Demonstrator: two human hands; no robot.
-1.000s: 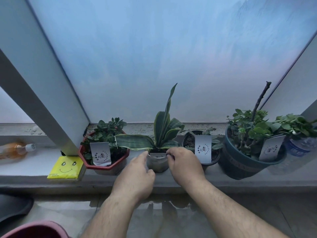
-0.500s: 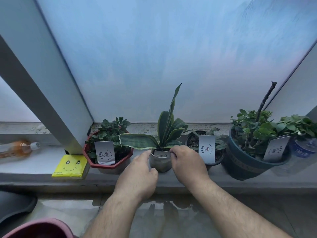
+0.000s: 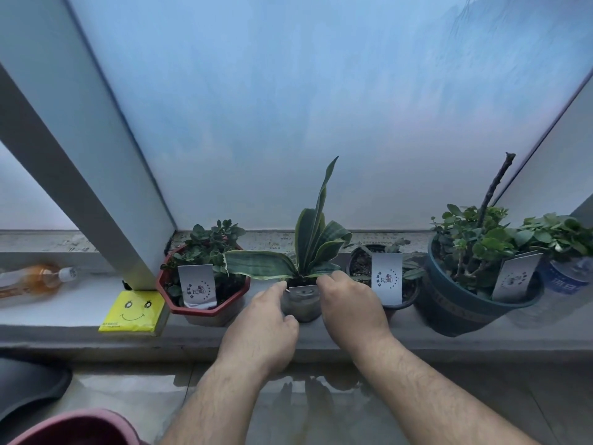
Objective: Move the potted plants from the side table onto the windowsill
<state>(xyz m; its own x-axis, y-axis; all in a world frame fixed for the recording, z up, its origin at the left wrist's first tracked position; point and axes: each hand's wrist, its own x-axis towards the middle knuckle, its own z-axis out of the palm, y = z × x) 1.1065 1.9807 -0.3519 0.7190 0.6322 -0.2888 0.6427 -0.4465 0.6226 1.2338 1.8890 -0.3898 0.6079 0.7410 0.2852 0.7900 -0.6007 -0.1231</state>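
Note:
A small grey pot (image 3: 301, 305) with a striped, long-leaved plant stands on the grey windowsill (image 3: 321, 340), in the middle of a row of pots. My left hand (image 3: 263, 329) cups its left side and my right hand (image 3: 349, 309) wraps its right side; both touch the pot near its rim. Left of it is a red octagonal pot (image 3: 205, 303) with a leafy plant and a white card. To the right are a dark pot (image 3: 402, 295) with a white card and a large blue pot (image 3: 455, 308) with a bare stem.
A yellow smiley packet (image 3: 133, 311) lies on the sill beside the slanted window post (image 3: 80, 149). An orange bottle (image 3: 30, 279) lies far left, and a blue-labelled bottle (image 3: 564, 277) sits far right. A pink rim (image 3: 73, 427) and a dark object (image 3: 29, 385) are at the lower left.
Both hands stay on the small grey pot, which holds its place on the sill. The view has shifted slightly, so everything sits a little to the right in frame.

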